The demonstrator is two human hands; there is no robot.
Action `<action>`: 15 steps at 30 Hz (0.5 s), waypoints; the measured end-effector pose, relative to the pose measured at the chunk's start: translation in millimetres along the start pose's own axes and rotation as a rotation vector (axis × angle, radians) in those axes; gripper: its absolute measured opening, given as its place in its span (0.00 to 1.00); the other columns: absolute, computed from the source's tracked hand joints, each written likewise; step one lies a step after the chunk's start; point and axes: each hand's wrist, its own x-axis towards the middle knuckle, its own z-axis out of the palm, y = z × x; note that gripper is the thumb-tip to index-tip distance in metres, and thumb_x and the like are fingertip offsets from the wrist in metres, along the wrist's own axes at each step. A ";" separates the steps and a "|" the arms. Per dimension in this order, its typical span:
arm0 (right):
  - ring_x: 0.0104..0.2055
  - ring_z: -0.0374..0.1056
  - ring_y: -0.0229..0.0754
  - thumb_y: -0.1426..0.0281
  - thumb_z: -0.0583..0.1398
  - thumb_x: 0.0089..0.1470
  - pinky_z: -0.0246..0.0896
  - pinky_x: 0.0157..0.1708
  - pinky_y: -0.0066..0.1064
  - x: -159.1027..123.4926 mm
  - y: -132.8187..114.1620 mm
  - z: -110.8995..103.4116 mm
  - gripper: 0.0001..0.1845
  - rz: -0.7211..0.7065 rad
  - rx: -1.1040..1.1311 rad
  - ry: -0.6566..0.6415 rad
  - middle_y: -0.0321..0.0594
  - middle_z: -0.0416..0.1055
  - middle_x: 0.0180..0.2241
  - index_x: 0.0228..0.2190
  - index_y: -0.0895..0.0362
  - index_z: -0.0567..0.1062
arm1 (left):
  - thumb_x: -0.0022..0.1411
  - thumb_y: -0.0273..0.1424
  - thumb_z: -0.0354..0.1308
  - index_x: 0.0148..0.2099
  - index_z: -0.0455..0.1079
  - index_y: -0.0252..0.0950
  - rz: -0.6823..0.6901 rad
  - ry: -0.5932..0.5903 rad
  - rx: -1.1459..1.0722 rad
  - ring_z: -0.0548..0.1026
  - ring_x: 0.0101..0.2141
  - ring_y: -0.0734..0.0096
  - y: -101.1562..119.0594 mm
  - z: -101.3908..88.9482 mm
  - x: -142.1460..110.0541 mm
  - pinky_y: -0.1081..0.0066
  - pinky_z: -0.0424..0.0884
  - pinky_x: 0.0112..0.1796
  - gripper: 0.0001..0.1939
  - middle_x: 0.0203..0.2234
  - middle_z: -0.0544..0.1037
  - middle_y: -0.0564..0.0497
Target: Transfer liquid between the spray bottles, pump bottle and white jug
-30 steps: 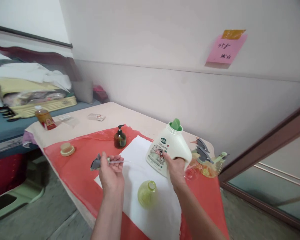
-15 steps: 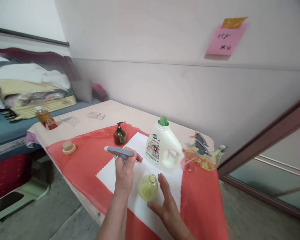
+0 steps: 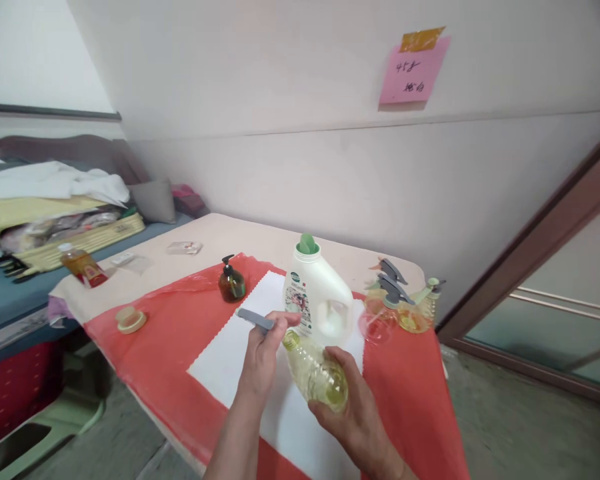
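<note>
In my left hand [image 3: 263,360] I grip a grey spray head [image 3: 255,319], its nozzle end pointing left. My right hand [image 3: 353,407] is wrapped round the lower part of a clear yellow-green plastic bottle [image 3: 315,370]. The bottle is tilted, with its uncapped neck leaning up and left, close to my left fingers. Whether neck and spray head touch is hidden by my fingers. Just behind stands a large white detergent jug [image 3: 320,293] with a green spout [image 3: 307,243]. A white cloth [image 3: 285,427] lies beneath.
A red cover [image 3: 160,347] spreads over the table. An amber pump bottle [image 3: 231,281] stands left of the jug, and a beige round lid [image 3: 131,320] lies farther left. Several spray bottles [image 3: 393,293] crowd the right. An orange-brown bottle [image 3: 83,265] sits at the table's left end.
My right hand has closed on the yellow-green bottle, lifted it and tipped it left. My left hand has brought the spray head lower, beside the bottle's neck. The view has shifted slightly.
</note>
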 end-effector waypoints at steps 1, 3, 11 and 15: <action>0.49 0.69 0.49 0.70 0.63 0.41 0.69 0.46 0.36 -0.1 -0.2 -1.6 0.34 -0.074 -0.041 0.029 0.42 0.69 0.48 0.52 0.52 0.62 | 0.61 0.41 0.57 0.38 0.78 0.36 -0.038 -0.002 -0.050 0.74 0.46 0.53 -2.7 2.5 -0.8 0.58 0.65 0.50 0.14 0.39 0.79 0.42; 0.48 0.69 0.49 0.73 0.62 0.41 0.69 0.46 0.38 -1.4 1.4 -2.7 0.36 -0.222 -0.141 0.095 0.43 0.68 0.47 0.54 0.51 0.61 | 0.61 0.42 0.57 0.38 0.77 0.34 -0.113 -0.024 -0.149 0.75 0.44 0.53 -7.1 9.3 -4.2 0.57 0.66 0.49 0.16 0.40 0.79 0.40; 0.53 0.65 0.53 0.76 0.62 0.38 0.65 0.50 0.45 -6.9 6.5 -9.4 0.42 -0.219 -0.137 0.124 0.47 0.66 0.51 0.57 0.51 0.62 | 0.63 0.39 0.54 0.38 0.74 0.32 -0.265 -0.050 -0.375 0.76 0.44 0.56 -15.5 33.1 -13.8 0.57 0.65 0.50 0.15 0.40 0.80 0.39; 0.45 0.70 0.52 0.65 0.63 0.41 0.65 0.46 0.42 -6.7 -7.2 -12.4 0.29 0.343 0.588 -0.127 0.44 0.73 0.43 0.48 0.54 0.70 | 0.61 0.38 0.53 0.34 0.73 0.34 -0.322 -0.053 -0.433 0.77 0.42 0.58 -16.4 34.2 -15.4 0.59 0.65 0.50 0.14 0.39 0.80 0.41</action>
